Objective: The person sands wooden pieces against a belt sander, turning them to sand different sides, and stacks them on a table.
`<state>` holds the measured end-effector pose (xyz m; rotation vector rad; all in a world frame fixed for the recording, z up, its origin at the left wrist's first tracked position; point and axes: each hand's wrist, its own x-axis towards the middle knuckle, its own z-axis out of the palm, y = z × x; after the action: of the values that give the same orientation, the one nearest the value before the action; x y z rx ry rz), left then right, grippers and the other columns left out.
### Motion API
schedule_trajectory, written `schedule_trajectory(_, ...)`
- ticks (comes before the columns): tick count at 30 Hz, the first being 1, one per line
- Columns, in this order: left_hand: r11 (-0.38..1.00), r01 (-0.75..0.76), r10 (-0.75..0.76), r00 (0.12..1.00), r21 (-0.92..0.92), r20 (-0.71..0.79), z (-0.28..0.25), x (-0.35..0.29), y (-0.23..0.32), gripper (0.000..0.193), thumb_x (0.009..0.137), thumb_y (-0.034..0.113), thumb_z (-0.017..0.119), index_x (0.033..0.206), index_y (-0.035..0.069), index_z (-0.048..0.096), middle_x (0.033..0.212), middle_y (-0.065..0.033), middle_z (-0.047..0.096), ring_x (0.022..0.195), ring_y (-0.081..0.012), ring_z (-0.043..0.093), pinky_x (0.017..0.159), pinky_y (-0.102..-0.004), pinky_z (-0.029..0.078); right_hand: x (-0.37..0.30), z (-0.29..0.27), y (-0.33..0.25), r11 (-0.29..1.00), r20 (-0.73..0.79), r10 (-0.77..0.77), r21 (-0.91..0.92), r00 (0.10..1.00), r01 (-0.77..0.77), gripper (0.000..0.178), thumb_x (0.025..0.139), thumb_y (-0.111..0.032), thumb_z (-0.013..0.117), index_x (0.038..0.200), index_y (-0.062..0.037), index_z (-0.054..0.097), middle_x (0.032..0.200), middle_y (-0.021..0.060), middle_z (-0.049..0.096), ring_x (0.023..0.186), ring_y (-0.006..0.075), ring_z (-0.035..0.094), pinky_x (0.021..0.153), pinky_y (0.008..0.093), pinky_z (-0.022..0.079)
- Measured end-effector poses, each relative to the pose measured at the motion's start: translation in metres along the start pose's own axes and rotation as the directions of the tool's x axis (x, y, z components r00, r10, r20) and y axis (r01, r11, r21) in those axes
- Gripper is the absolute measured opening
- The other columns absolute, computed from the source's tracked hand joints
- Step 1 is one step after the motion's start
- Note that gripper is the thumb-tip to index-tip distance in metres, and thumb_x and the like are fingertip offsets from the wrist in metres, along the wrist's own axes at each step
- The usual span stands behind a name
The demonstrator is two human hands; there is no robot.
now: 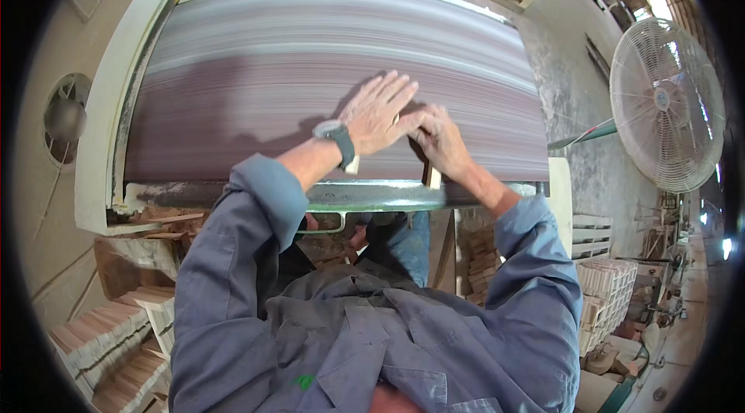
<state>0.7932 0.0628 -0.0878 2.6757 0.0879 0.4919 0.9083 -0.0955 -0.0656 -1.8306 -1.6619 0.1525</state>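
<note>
- Pale wooden piece [434, 178]: under the right hand [444, 141], at the near side of the wide striped belt [264, 87]; its visible end points toward the person, by the metal front edge [372, 194], with its visible long axis running roughly across the belt's streaks.
- Right hand: fingers curled over that piece; how firmly, I cannot tell.
- Left hand [380, 112]: flattened, fingers straight and close together, pointing away and rightward, thumb meeting the right hand.
- Pale bit [353, 165]: below the left wrist; its link to the piece is hidden.
</note>
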Motion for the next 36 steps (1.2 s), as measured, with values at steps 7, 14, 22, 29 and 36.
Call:
schedule_trajectory(7, 0.408, -0.187, 0.142, 0.980, -0.894, -0.141, -0.093, -0.098, 0.056, 0.064, 0.103, 0.050, 0.035, 0.116, -0.005, 0.065, 0.106, -0.0157, 0.071, 0.101, -0.0249, 0.067, 0.103, -0.0381, 0.040, -0.024, -0.044, -0.090, 0.798, 0.412, 0.319, 0.370, 0.853, -0.477, 0.018, 0.089, -0.011, 0.068, 0.105, -0.0033, 0.070, 0.093, 0.0051, 0.067, 0.085, 0.0164, 0.062, 0.078, 0.0304, 0.051)
schedule_trajectory(14, 0.867, -0.057, -0.101, 0.953, -0.495, -0.286, -0.189, -0.109, 0.071, 0.040, 0.087, 0.044, 0.071, 0.094, 0.004, 0.068, 0.066, 0.0011, 0.057, 0.064, -0.0091, 0.058, 0.056, -0.0244, 0.044, 0.049, -0.059, -0.139, 0.511, 0.584, 0.189, 0.628, 0.790, -0.587, 0.032, 0.095, -0.028, 0.060, 0.112, -0.0021, 0.067, 0.100, 0.0078, 0.070, 0.089, 0.0153, 0.064, 0.084, 0.0285, 0.050)
schedule_trajectory(22, 0.375, -0.031, -0.708, 0.636, -0.926, -0.308, -0.172, -0.077, 0.005, 0.037, 0.089, 0.032, 0.072, 0.064, 0.011, 0.054, 0.055, 0.0063, 0.040, 0.045, -0.0039, 0.039, 0.043, -0.0239, 0.038, 0.064, -0.003, -0.149, 0.753, -0.095, 0.252, 0.644, 0.963, -0.133, 0.055, 0.098, -0.041, 0.055, 0.132, 0.0026, 0.049, 0.091, 0.0067, 0.062, 0.085, 0.0133, 0.060, 0.080, 0.0304, 0.049)
schedule_trajectory(29, 0.477, 0.076, -0.757, 0.542, -0.876, -0.365, -0.132, -0.070, -0.040, 0.035, 0.088, 0.031, 0.072, 0.066, 0.009, 0.057, 0.057, 0.0035, 0.046, 0.046, -0.0064, 0.043, 0.043, -0.0247, 0.040, 0.121, 0.076, -0.081, 0.755, -0.423, 0.384, 0.655, 0.821, -0.016, 0.018, 0.093, -0.018, 0.064, 0.092, 0.0004, 0.062, 0.070, 0.0004, 0.056, 0.057, 0.0069, 0.051, 0.052, 0.0248, 0.045)
schedule_trajectory(36, 0.476, 0.148, -0.823, 0.422, -0.867, -0.380, -0.120, -0.054, -0.071, 0.035, 0.089, 0.027, 0.069, 0.062, 0.009, 0.057, 0.057, 0.0015, 0.050, 0.047, -0.0063, 0.046, 0.042, -0.0241, 0.040, 0.145, 0.097, -0.056, 0.723, -0.383, 0.450, 0.687, 0.807, -0.077, 0.017, 0.089, -0.016, 0.064, 0.084, 0.0001, 0.061, 0.067, 0.0034, 0.055, 0.066, 0.0117, 0.050, 0.063, 0.0318, 0.044)
